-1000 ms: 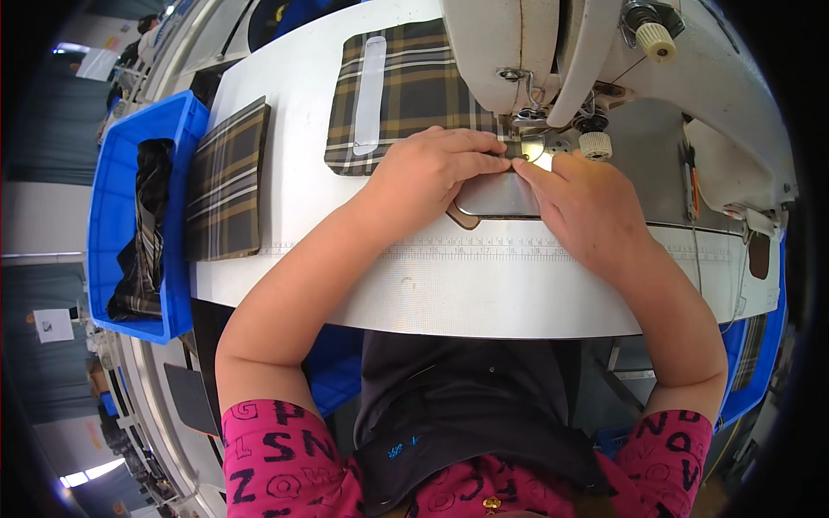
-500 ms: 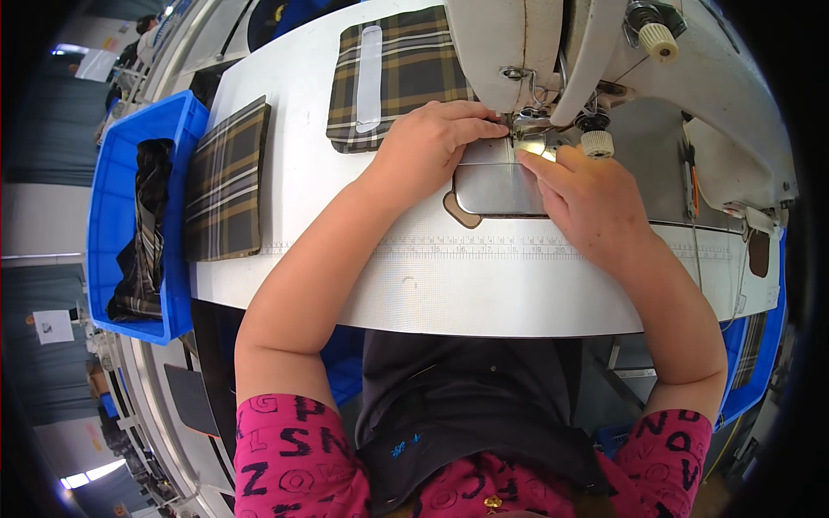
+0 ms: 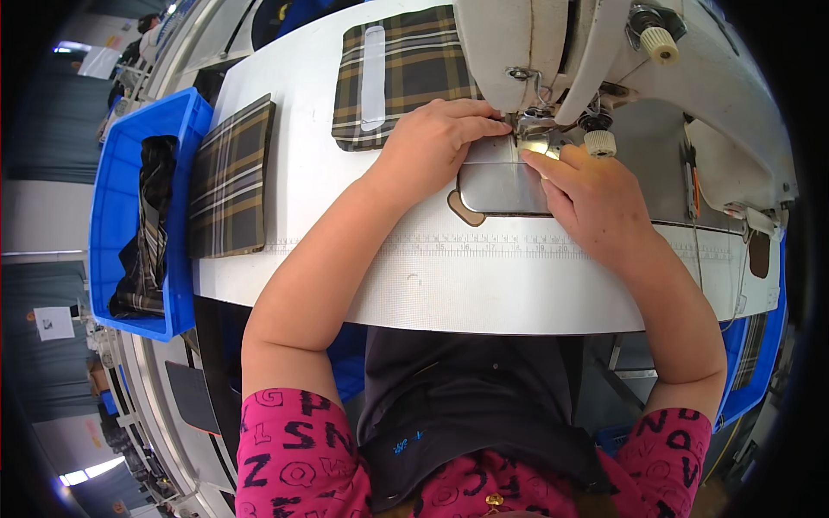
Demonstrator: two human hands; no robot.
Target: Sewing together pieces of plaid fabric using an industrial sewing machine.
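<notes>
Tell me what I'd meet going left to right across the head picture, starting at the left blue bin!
Left blue bin, flat plaid piece, white strip on another plaid piece, left hand, right hand, thin orange tool, right blue bin.

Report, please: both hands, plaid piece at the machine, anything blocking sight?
Left hand at plaid piece, right hand at metal plate. Plaid piece flat beside sewing machine, pale strip on top. Left hand hides near-right corner.

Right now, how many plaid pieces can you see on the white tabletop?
2: left plaid piece beside the blue bin; right plaid piece by the left hand. More may be hidden underneath.
</notes>
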